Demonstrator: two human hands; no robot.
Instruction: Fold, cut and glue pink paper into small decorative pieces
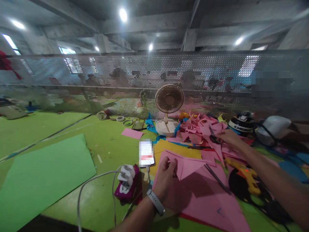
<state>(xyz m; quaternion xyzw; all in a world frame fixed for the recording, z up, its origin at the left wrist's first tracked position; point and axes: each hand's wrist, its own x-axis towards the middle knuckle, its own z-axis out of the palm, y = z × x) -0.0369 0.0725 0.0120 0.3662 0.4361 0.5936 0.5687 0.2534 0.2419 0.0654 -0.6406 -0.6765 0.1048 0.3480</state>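
My left hand [166,172], with a grey band on its wrist, pinches the near-left part of a folded piece of pink paper [191,166]. Beneath it lies a stack of larger pink paper sheets [205,206]. A slim dark strip [217,178] rests on the stack, to the right of the held piece. Farther right, my right hand [227,137] is closed on dark-handled scissors [213,138], over the front of a heap of pink paper scraps [196,125]. The scissor blades are hard to make out against the scraps.
Behind stands a small fan [169,99] before a perforated metal screen [101,71]. A phone [146,153] and a purple power strip [123,193] with white plugs lie left of the stack. Green paper [48,174] covers the left. A yellow tool [248,175] sits under my right forearm.
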